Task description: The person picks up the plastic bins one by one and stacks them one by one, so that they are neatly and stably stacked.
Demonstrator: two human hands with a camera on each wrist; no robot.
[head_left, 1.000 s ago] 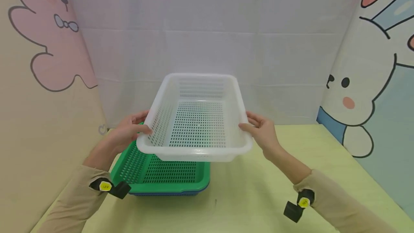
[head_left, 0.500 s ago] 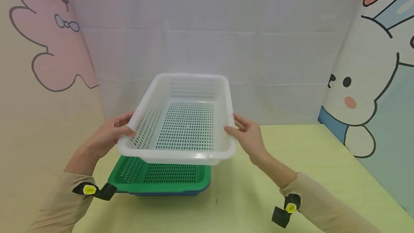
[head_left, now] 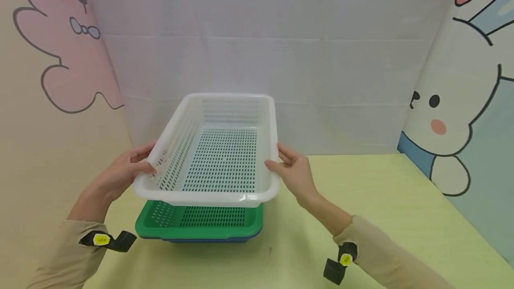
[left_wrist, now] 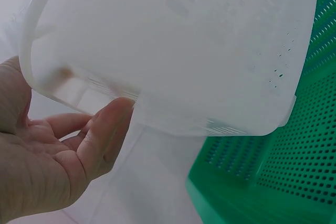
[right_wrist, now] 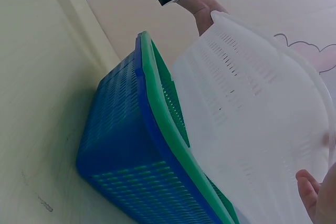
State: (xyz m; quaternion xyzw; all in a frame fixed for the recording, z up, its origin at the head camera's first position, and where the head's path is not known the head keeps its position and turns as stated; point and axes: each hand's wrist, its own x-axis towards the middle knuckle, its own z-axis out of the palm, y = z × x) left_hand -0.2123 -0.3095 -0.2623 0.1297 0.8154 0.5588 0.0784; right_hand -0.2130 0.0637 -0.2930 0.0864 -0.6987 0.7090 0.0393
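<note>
A white perforated plastic basket (head_left: pixel 225 159) is held up between both hands, tilted so that its inside shows in the head view. My left hand (head_left: pixel 122 173) grips its left rim, thumb over the edge and fingers beneath. On the opposite rim my right hand (head_left: pixel 295 173) pinches the same way. Below it, a green basket (head_left: pixel 201 233) sits nested in a blue basket (right_wrist: pixel 115 135) on the table. The white basket overlaps the back of the green one in the head view. From the right wrist, its lower part hangs right over the green opening.
The light yellow-green table (head_left: pixel 381 208) stretches to the right. A white curtain (head_left: pixel 261 48) closes off the back. Side walls carry cartoon drawings, a pink animal (head_left: pixel 76 57) at left and a white rabbit (head_left: pixel 445 115) at right.
Both hands have carried the white basket leftward and slightly down, from right of the nested baskets to above them. The green and blue baskets have stayed in place.
</note>
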